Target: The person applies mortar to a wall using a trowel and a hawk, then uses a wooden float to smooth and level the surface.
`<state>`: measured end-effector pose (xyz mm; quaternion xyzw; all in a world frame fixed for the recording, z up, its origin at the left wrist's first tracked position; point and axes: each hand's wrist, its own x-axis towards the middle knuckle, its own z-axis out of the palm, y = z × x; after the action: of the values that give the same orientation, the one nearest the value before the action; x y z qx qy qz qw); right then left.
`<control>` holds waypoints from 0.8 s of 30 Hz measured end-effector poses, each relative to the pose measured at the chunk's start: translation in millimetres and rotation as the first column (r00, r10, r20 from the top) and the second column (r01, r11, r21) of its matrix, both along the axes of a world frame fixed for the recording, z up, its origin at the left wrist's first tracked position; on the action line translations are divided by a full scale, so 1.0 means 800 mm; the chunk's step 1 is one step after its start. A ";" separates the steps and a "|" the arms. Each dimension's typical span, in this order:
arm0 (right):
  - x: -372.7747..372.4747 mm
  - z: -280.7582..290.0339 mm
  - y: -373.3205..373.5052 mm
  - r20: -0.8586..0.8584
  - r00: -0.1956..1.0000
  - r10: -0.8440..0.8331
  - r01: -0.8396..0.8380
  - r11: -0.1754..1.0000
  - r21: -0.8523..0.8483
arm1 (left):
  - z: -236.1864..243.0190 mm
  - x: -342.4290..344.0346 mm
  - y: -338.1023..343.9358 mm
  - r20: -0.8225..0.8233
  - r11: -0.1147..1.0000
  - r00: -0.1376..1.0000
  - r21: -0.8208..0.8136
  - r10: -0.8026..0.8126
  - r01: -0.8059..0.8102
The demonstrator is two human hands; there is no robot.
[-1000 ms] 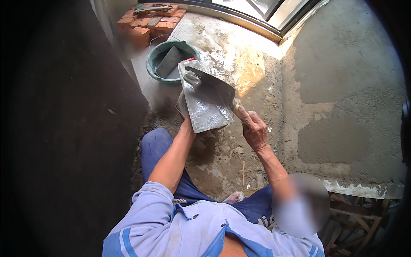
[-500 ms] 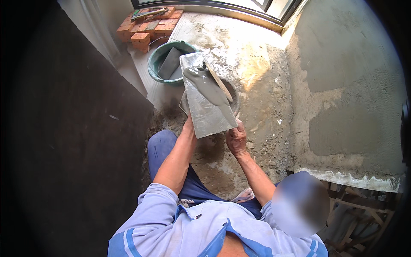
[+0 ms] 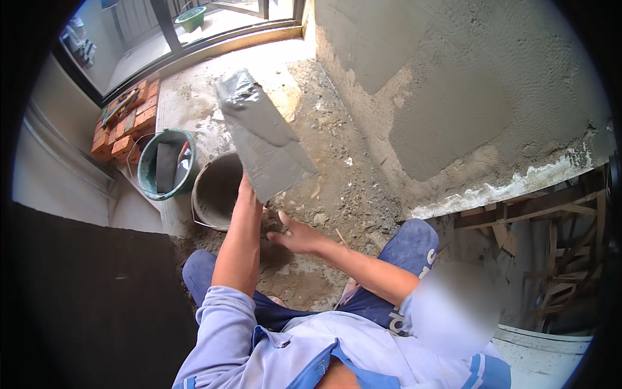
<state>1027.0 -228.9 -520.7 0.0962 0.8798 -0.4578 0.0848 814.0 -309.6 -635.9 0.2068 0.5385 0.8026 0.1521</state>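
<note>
Currently, the left hand is holding up a flat board bearing grey mortar, right of a greyish bucket; its fingers are hiding beneath, so I cannot tell their grip. Nearer, the right hand is hovering, thumb and fingers standing apart.

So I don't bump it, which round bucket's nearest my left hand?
The grey-brown, mortar-crusted round bucket beside your left hand. The green round bucket holding a grey block sits farther left; the other green one is beyond the dark window frame.
</note>
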 end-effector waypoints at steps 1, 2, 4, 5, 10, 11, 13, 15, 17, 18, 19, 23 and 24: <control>0.035 0.022 0.033 0.001 0.988 0.153 -0.153 0.987 -0.043 | 0.018 0.003 0.042 0.310 0.982 0.942 0.170 -0.130 0.080; 0.071 0.061 0.070 -0.013 0.949 0.315 -0.315 0.946 -0.082 | 0.028 0.003 0.076 0.422 0.961 0.881 0.251 -0.215 0.115; 0.144 0.124 0.122 -0.113 0.956 0.270 -0.264 0.962 0.071 | 0.037 0.003 0.142 0.527 0.922 0.781 0.354 -0.334 0.156; 0.174 0.154 0.141 -0.152 0.960 0.237 -0.191 0.945 0.265 | 0.036 0.002 0.171 0.553 0.910 0.748 0.381 -0.366 0.164; 0.290 0.168 0.161 -0.123 0.985 0.121 -0.016 0.773 0.634 | -0.038 0.008 0.328 0.588 0.849 0.658 0.505 -0.470 0.156; 0.299 0.159 0.156 -0.152 0.984 0.095 0.039 0.715 0.698 | -0.046 0.013 0.359 0.584 0.830 0.644 0.536 -0.495 0.153; 0.320 0.157 0.162 -0.170 0.985 0.020 0.102 0.730 0.676 | -0.055 0.025 0.412 0.618 0.855 0.635 0.499 -0.463 0.138; 0.346 0.142 0.171 -0.272 0.962 0.022 0.163 0.754 0.637 | -0.050 0.022 0.437 0.616 0.886 0.675 0.446 -0.406 0.125; 0.341 0.156 0.176 -0.325 0.946 -0.012 0.213 0.776 0.593 | -0.037 0.018 0.457 0.578 0.912 0.741 0.393 -0.343 0.115; 0.341 0.162 0.178 -0.347 0.937 -0.032 0.238 0.785 0.572 | -0.028 0.019 0.461 0.599 0.909 0.722 0.405 -0.347 0.101; 0.344 0.161 0.181 -0.349 0.935 -0.063 0.263 0.781 0.566 | 0.001 0.032 0.465 0.621 0.903 0.693 0.416 -0.365 0.104; 0.356 0.138 0.194 -0.339 0.937 -0.083 0.280 0.759 0.587 | 0.064 0.000 0.458 0.636 0.982 0.753 0.045 -0.170 0.184; 0.354 0.139 0.197 -0.338 0.938 -0.083 0.277 0.765 0.581 | 0.077 -0.007 0.457 0.615 0.983 0.778 -0.021 -0.133 0.184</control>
<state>1310.4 -71.3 -409.4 0.1348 0.9699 -0.1578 -0.1274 808.4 56.1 -574.1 -0.0250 0.4729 0.7883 0.3928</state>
